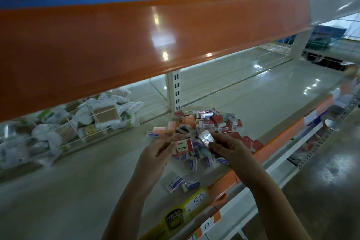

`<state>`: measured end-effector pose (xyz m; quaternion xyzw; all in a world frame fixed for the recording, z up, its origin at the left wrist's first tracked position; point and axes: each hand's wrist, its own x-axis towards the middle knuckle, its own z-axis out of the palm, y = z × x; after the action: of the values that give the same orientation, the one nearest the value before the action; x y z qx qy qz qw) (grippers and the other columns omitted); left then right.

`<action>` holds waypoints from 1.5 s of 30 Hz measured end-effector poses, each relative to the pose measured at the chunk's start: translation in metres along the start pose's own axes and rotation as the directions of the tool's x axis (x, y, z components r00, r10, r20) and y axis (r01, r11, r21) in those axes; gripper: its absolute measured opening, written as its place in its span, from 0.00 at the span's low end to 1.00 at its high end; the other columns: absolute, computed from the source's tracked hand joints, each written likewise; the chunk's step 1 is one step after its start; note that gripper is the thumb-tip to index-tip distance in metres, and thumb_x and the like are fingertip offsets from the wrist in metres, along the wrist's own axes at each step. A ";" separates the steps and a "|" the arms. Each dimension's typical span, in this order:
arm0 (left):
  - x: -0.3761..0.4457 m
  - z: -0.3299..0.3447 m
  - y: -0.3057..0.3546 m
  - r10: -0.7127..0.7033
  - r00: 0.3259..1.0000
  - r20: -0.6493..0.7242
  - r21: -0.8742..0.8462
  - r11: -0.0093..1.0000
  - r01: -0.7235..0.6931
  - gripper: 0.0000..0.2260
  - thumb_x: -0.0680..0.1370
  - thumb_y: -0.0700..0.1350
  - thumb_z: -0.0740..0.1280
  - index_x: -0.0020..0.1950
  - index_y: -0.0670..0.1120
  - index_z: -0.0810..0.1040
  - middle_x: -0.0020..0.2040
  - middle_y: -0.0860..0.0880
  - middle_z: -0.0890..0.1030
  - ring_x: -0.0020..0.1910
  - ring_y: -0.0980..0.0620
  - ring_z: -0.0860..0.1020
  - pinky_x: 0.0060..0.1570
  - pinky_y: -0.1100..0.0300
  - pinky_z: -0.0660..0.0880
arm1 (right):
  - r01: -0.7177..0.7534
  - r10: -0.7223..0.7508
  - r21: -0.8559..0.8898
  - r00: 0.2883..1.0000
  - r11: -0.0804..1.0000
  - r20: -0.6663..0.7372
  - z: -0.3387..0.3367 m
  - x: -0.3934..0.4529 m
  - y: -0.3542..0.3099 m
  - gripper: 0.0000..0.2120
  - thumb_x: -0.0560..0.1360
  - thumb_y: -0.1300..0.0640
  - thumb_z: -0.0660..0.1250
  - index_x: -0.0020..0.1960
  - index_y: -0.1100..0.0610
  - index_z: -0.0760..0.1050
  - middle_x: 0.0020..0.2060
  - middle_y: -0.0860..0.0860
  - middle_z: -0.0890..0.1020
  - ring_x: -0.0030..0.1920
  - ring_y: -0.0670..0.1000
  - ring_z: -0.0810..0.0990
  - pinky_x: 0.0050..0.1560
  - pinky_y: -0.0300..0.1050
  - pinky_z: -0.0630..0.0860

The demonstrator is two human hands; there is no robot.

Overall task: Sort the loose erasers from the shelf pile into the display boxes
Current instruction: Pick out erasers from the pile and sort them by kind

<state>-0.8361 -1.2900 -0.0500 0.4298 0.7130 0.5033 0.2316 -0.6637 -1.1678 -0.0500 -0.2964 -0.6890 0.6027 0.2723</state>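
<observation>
We are working at the pile of loose erasers [206, 128], which is lying on the shelf [253, 91] near its front edge. Our left hand [157, 152] is pinching a white and red eraser marked 2B [184, 145] between thumb and fingers, just above the near side of the pile. Our right hand [228, 147] is curling its fingers around a small shiny wrapped eraser [206, 137]. To do this step well, we are thinking it is better to take one kind at a time and to read the label before we are placing it, because the red, blue and orange sleeves are mixed. Two blue and white erasers [183, 183] are lying apart, nearer the edge. We are not seeing any display box in this view. To the left, a wire basket [101, 122] is holding packs of cotton swabs [105, 113].
</observation>
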 end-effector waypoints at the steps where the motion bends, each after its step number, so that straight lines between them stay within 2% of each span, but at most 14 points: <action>1: -0.004 -0.008 -0.003 -0.011 1.000 -0.011 0.026 1.000 0.011 0.08 0.78 0.47 0.63 0.42 0.53 0.80 0.23 0.58 0.72 0.22 0.62 0.67 0.25 0.71 0.62 | 0.022 -0.021 -0.028 1.000 0.999 0.016 0.006 0.001 -0.002 0.17 0.77 0.63 0.62 0.48 0.41 0.79 0.43 0.49 0.83 0.43 0.49 0.80 0.45 0.40 0.77; 4: -0.021 -0.035 -0.011 -0.057 0.996 -0.071 0.057 0.997 0.061 0.07 0.77 0.47 0.65 0.43 0.52 0.81 0.25 0.58 0.75 0.24 0.62 0.69 0.27 0.71 0.64 | 0.048 -0.042 -0.062 0.995 0.997 0.090 0.030 0.006 -0.012 0.12 0.76 0.63 0.64 0.49 0.47 0.80 0.38 0.47 0.84 0.38 0.45 0.80 0.38 0.34 0.73; 8: -0.051 -0.081 -0.018 -0.113 0.979 -0.167 0.030 0.992 0.120 0.07 0.77 0.47 0.65 0.42 0.52 0.82 0.26 0.59 0.76 0.24 0.63 0.70 0.26 0.70 0.66 | 0.140 -0.116 -0.102 0.969 0.985 0.218 0.076 0.008 -0.032 0.11 0.76 0.61 0.65 0.48 0.45 0.80 0.35 0.47 0.81 0.32 0.39 0.75 0.33 0.32 0.70; 12: -0.087 -0.137 -0.027 -0.134 0.949 -0.285 0.039 0.988 0.151 0.09 0.77 0.47 0.65 0.39 0.56 0.82 0.25 0.56 0.75 0.24 0.62 0.69 0.25 0.69 0.65 | 0.210 -0.161 -0.129 0.935 0.969 0.315 0.133 0.004 -0.050 0.11 0.76 0.61 0.66 0.51 0.47 0.81 0.35 0.49 0.82 0.35 0.41 0.76 0.35 0.33 0.70; 16: -0.129 -0.198 -0.041 -0.121 0.918 -0.378 0.024 0.990 0.141 0.10 0.76 0.49 0.66 0.38 0.62 0.81 0.23 0.55 0.73 0.23 0.61 0.67 0.25 0.68 0.63 | 0.237 -0.190 -0.090 0.913 0.967 0.361 0.200 -0.012 -0.069 0.14 0.75 0.59 0.67 0.45 0.39 0.80 0.40 0.48 0.84 0.36 0.42 0.78 0.37 0.31 0.72; 19: -0.161 -0.243 -0.051 -0.119 0.890 -0.440 -0.030 0.993 0.118 0.10 0.76 0.48 0.67 0.37 0.59 0.82 0.22 0.56 0.72 0.22 0.62 0.67 0.24 0.71 0.62 | 0.274 -0.224 -0.079 0.896 0.959 0.384 0.255 -0.025 -0.085 0.16 0.73 0.61 0.68 0.43 0.38 0.80 0.39 0.49 0.83 0.35 0.41 0.78 0.37 0.30 0.72; 24: -0.218 -0.316 -0.073 -0.090 0.867 -0.489 0.023 0.993 0.116 0.10 0.76 0.45 0.67 0.36 0.55 0.81 0.23 0.58 0.74 0.21 0.63 0.68 0.24 0.73 0.62 | 0.288 -0.203 -0.096 0.839 0.953 0.504 0.343 -0.047 -0.107 0.13 0.73 0.60 0.69 0.45 0.41 0.81 0.37 0.46 0.79 0.35 0.40 0.78 0.38 0.30 0.73; 28: -0.260 -0.367 -0.093 -0.095 0.845 -0.527 0.019 0.992 0.124 0.11 0.76 0.43 0.67 0.35 0.54 0.81 0.24 0.58 0.75 0.22 0.64 0.68 0.24 0.73 0.63 | 0.300 -0.146 -0.180 0.802 0.937 0.579 0.407 -0.060 -0.111 0.10 0.74 0.59 0.68 0.49 0.44 0.80 0.42 0.47 0.80 0.39 0.45 0.81 0.44 0.38 0.77; 31: -0.289 -0.400 -0.107 -0.114 0.862 -0.494 0.050 0.986 0.159 0.07 0.74 0.50 0.66 0.39 0.52 0.81 0.25 0.59 0.76 0.24 0.64 0.69 0.26 0.73 0.64 | 0.343 -0.112 -0.258 0.768 0.903 0.630 0.450 -0.070 -0.108 0.10 0.74 0.59 0.67 0.54 0.50 0.80 0.42 0.49 0.80 0.40 0.45 0.81 0.45 0.40 0.77; 33: -0.308 -0.419 -0.117 -0.132 0.853 -0.506 0.084 0.976 0.201 0.09 0.72 0.56 0.64 0.40 0.53 0.81 0.30 0.59 0.79 0.28 0.64 0.73 0.30 0.71 0.67 | 0.354 -0.091 -0.269 0.738 0.896 0.669 0.477 -0.077 -0.105 0.11 0.75 0.60 0.68 0.56 0.53 0.80 0.42 0.47 0.80 0.39 0.43 0.81 0.44 0.37 0.77; 35: -0.324 -0.433 -0.126 -0.154 0.840 -0.520 0.072 0.972 0.223 0.11 0.72 0.56 0.63 0.43 0.53 0.82 0.34 0.59 0.81 0.32 0.63 0.76 0.33 0.71 0.69 | 0.356 -0.061 -0.276 0.702 0.893 0.709 0.502 -0.084 -0.102 0.12 0.75 0.60 0.67 0.57 0.53 0.79 0.42 0.46 0.81 0.40 0.43 0.82 0.44 0.38 0.78; 39: -0.351 -0.455 -0.144 -0.209 0.773 -0.600 -0.029 0.970 0.240 0.07 0.77 0.45 0.64 0.44 0.50 0.82 0.25 0.58 0.76 0.24 0.64 0.70 0.25 0.73 0.63 | 0.409 -0.014 -0.295 0.604 0.863 0.797 0.551 -0.093 -0.101 0.11 0.75 0.59 0.67 0.57 0.52 0.80 0.40 0.43 0.82 0.39 0.40 0.81 0.41 0.30 0.75; 43: -0.377 -0.479 -0.160 -0.259 0.710 -0.655 -0.055 0.954 0.296 0.07 0.76 0.51 0.64 0.43 0.55 0.82 0.32 0.55 0.82 0.28 0.59 0.77 0.29 0.69 0.69 | 0.538 -0.025 -0.339 0.558 0.771 0.830 0.599 -0.093 -0.106 0.12 0.76 0.55 0.66 0.58 0.51 0.79 0.47 0.47 0.82 0.40 0.40 0.77 0.38 0.29 0.70; 45: -0.387 -0.490 -0.166 -0.255 0.669 -0.698 -0.061 0.952 0.300 0.07 0.75 0.52 0.64 0.42 0.59 0.82 0.31 0.55 0.82 0.27 0.61 0.78 0.27 0.72 0.69 | 0.601 -0.041 -0.351 0.540 0.719 0.841 0.622 -0.096 -0.108 0.12 0.76 0.55 0.66 0.58 0.52 0.79 0.49 0.48 0.82 0.39 0.40 0.74 0.36 0.31 0.67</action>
<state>-1.0702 -1.8921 -0.0525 0.1010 0.8185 0.5655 0.0063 -1.0636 -1.6654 -0.0223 0.0698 -0.9331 0.3485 -0.0556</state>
